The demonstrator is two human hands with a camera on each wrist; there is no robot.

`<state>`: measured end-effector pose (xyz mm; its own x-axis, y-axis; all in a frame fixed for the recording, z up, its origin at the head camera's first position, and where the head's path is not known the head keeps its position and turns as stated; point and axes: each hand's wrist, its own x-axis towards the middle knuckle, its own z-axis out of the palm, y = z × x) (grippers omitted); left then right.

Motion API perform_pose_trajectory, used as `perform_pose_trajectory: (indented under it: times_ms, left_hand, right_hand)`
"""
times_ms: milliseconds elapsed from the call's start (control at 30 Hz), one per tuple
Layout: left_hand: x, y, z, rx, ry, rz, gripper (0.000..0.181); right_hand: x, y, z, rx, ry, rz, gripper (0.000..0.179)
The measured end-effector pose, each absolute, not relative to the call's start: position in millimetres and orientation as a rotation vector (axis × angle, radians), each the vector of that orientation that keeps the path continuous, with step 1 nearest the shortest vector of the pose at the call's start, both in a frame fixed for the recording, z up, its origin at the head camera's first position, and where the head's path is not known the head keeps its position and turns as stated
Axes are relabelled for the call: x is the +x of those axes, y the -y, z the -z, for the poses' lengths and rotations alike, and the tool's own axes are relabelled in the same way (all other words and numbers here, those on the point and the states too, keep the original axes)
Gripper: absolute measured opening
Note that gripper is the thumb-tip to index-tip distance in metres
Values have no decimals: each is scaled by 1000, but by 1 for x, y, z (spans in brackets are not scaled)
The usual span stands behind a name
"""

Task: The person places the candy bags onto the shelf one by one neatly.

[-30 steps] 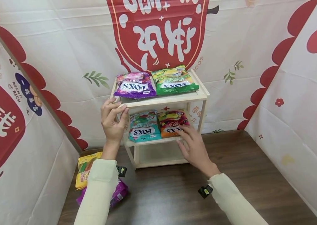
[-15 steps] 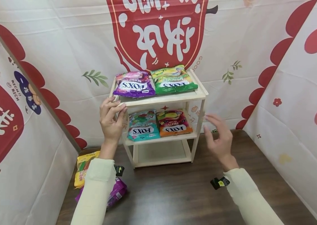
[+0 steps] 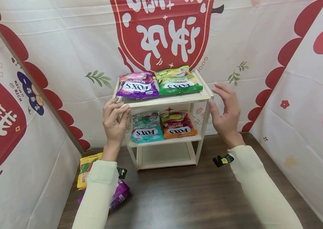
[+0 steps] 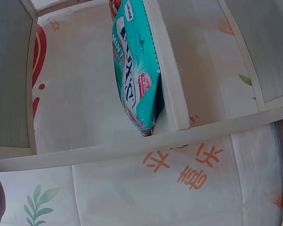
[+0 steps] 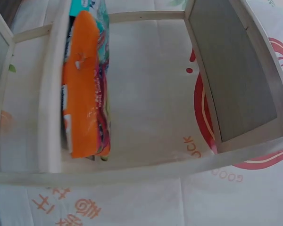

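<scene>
So the front left corner of the top tier is gripped by the left hand [image 3: 115, 122], fingers bent over the edge with the thumb tucked in by the front rail. The right hand [image 3: 226, 111] is held loosely, thumb and fingers well spread, right by the opposite front corner. Whether that corner is actually being touched can't be told.

The rack [image 3: 164, 102] itself is a small thing made of pale, unpainted-looking wood, with three tiers, skinny posts, and grayish panels set into the frames. It's stood upright between the two hands, left one on its corner, right one just beside it, with most of the frame below them.

Two FOX'S candy bags are laid side by side up top: a purple Berries bag [image 3: 138, 85], close to the left hand, and a green-and-yellow Spring Tea bag [image 3: 178, 81], nearer the right. On the middle tier, below hand level, a teal Mint Blossom bag [image 3: 147, 127] is set on the left and a red-and-orange Fruits bag [image 3: 178, 124] on the right. The lettering is seen upside down from the head camera.

Further out, a yellow bag [image 3: 88, 165] and a plain purple bag [image 3: 120, 194] are partly covered by the left sleeve [image 3: 98, 190] on the dark wood table [image 3: 178, 197]. Everything's backed by a white cloth [image 3: 75, 47] printed with red shapes and leaves.
</scene>
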<state>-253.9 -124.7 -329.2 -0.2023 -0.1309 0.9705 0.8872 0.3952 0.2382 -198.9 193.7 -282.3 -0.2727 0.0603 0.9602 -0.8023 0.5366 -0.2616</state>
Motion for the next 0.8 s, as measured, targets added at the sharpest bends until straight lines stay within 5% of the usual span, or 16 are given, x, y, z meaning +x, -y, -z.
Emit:
perform_pose_trajectory:
  times_ms: [800]
  left_hand:
    - [-249,132,324,-720,1599,1043,16]
  right_hand:
    - [-240,-180,304,680,1467,-1229,22]
